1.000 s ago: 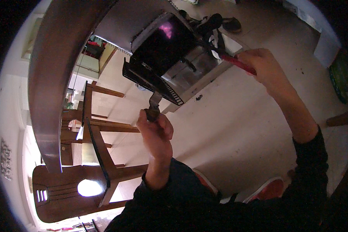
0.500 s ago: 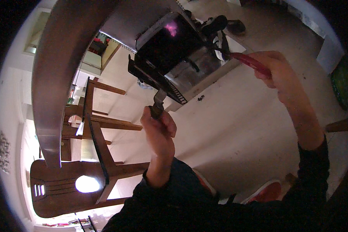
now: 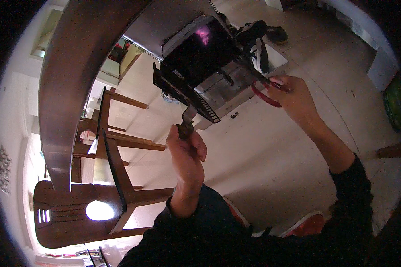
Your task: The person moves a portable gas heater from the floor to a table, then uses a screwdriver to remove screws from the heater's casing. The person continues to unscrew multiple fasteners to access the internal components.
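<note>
In front of me stands a dark metal stove point(image 3: 169, 29), its firebox glowing pink inside. My left hand point(image 3: 186, 153) is closed round the metal handle point(image 3: 188, 122) of the stove's open door point(image 3: 178, 89), which has a slotted edge. On the right, my right hand point(image 3: 294, 95) is closed on red-handled tongs point(image 3: 268, 99). One red handle bows away from the other below the fingers. Their dark far end points toward the stove's right side, and its tip is hard to make out against the black.
Shoes point(image 3: 259, 55) lie beside the stove's right side. A curved brown table edge point(image 3: 60, 111) runs down the left, near wooden chairs point(image 3: 75, 213). My red shoe point(image 3: 305, 224) is on the pale floor point(image 3: 263, 147). A green rounded object point(image 3: 393, 100) stands far right.
My right hand has moved left and nearer the stove with the tongs. Their red handles now stand spread apart. The left hand keeps its grip on the door handle.
</note>
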The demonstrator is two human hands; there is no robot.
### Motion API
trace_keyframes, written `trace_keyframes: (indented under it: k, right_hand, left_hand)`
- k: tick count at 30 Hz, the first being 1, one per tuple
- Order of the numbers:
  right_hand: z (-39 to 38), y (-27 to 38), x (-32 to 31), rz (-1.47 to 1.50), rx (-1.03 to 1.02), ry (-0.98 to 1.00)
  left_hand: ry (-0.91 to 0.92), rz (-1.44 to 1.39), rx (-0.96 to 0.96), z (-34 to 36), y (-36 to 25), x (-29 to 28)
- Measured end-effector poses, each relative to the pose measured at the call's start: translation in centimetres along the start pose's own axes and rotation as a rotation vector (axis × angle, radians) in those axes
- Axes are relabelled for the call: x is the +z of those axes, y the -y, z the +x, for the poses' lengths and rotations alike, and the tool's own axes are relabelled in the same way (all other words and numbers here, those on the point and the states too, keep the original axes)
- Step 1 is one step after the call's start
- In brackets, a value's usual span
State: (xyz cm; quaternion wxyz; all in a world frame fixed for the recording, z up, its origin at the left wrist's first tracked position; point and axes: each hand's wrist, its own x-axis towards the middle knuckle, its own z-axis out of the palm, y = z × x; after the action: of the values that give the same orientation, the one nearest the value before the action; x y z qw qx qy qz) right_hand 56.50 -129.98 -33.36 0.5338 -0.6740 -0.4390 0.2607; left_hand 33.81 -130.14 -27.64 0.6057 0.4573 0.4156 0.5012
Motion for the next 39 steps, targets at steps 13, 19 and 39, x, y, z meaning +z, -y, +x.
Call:
trace_keyframes:
  k: [13, 19, 39]
  right_hand:
    - [-1.4, 1.8, 0.2, -0.270, -0.093, -0.007]
    - [-1.3, 1.6, 0.4, -0.262, -0.040, 0.020]
    - [1.7, -2.2, 1.4, 0.107, -0.002, 0.130]
  left_hand:
    - [0.002, 0.018, 0.037, 0.0, 0.1, 0.2]
    - [0.001, 0.031, 0.026, -0.1, 0.0, 0.1]
    - [0.025, 0.024, 0.028, 0.1, 0.0, 0.0]
